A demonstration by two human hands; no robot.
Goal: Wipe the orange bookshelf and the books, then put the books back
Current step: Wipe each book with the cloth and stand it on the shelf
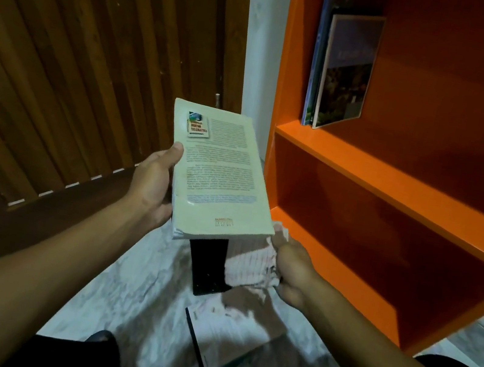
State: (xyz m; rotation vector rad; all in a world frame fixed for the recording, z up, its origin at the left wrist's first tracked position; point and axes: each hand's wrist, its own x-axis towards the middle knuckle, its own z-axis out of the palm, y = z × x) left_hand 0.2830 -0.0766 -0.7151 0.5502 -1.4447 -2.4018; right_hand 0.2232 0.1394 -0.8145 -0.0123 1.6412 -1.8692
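Note:
My left hand (152, 183) grips a cream paperback (220, 170) by its left edge, back cover up, in front of the orange bookshelf (394, 183). My right hand (293, 272) clutches a pale pink cloth (253, 262) just under the book's near right corner. Three books (343, 69) stand upright at the left end of the upper shelf. On the floor below lie a black book (209, 267) and a white book (230, 338) stacked on a teal one.
A dark wooden slatted door (76, 75) fills the left side. The floor (133, 287) is pale marble. The lower shelf compartment (380, 270) holds nothing. My dark-clothed knees (77, 357) show at the bottom edge.

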